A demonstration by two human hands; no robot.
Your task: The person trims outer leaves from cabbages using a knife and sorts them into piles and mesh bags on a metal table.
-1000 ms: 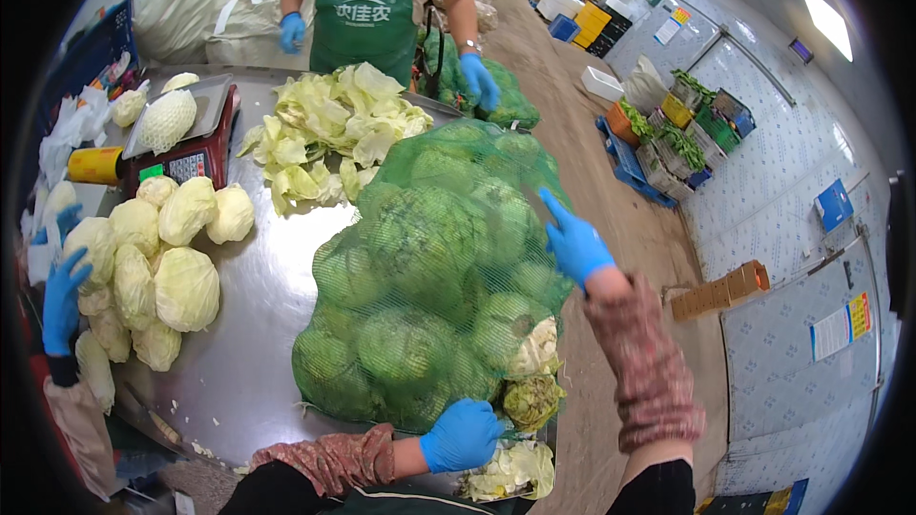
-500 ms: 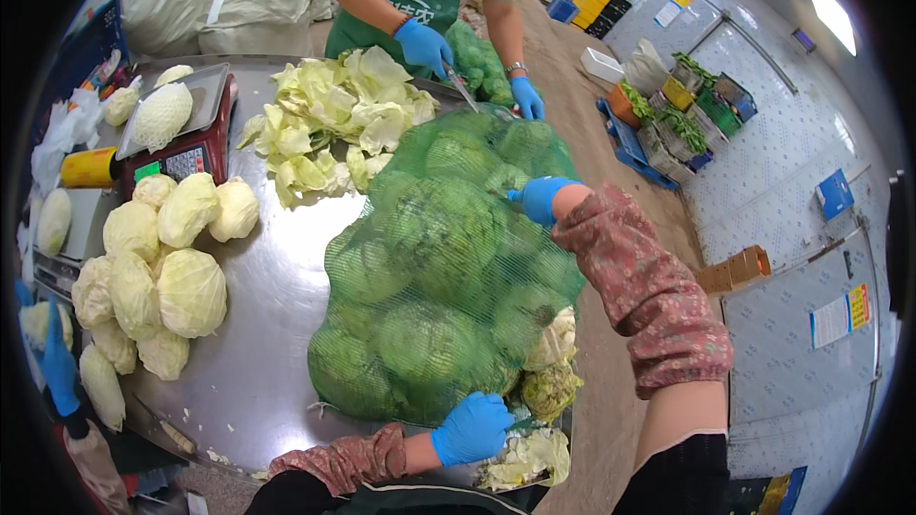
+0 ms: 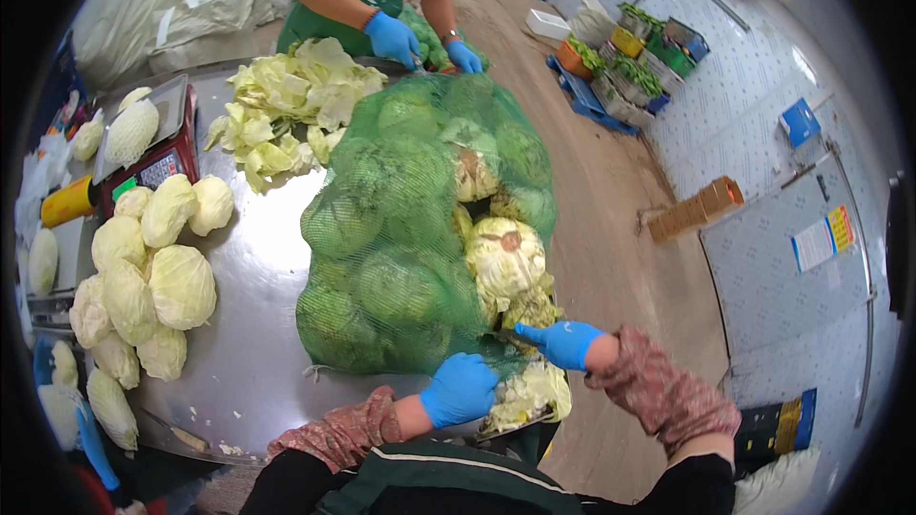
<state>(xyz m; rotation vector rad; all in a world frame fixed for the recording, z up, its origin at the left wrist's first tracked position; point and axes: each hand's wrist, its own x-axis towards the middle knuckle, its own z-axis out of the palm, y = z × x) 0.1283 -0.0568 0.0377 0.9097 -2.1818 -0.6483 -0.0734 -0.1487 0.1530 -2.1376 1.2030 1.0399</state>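
A large green mesh bag [image 3: 401, 219] packed with cabbages lies on a metal table. Its right side gapes in a long opening that bares a pale cabbage [image 3: 508, 257] with a brown stem end. My left hand [image 3: 458, 391], in a blue glove, is closed on the netting at the bag's near end. Beside the near end of the opening, my right hand [image 3: 565, 343], also gloved in blue, is closed with its index finger pointing left. A thin dark edge shows by its fingertip, too small to name. Loose outer leaves [image 3: 530, 396] lie below it.
Trimmed cabbages [image 3: 157, 277] are piled at left, near a scale [image 3: 153, 153] holding a net-wrapped one. Loose leaves [image 3: 296, 100] form a heap behind. A co-worker's gloved hands [image 3: 393, 40] are at the far end. A small knife [image 3: 179, 431] lies near the front edge.
My right hand has come from the bag's far right side down toward me, close to my left hand. The netting now gapes along the right side, baring more cabbage. The view has shifted.
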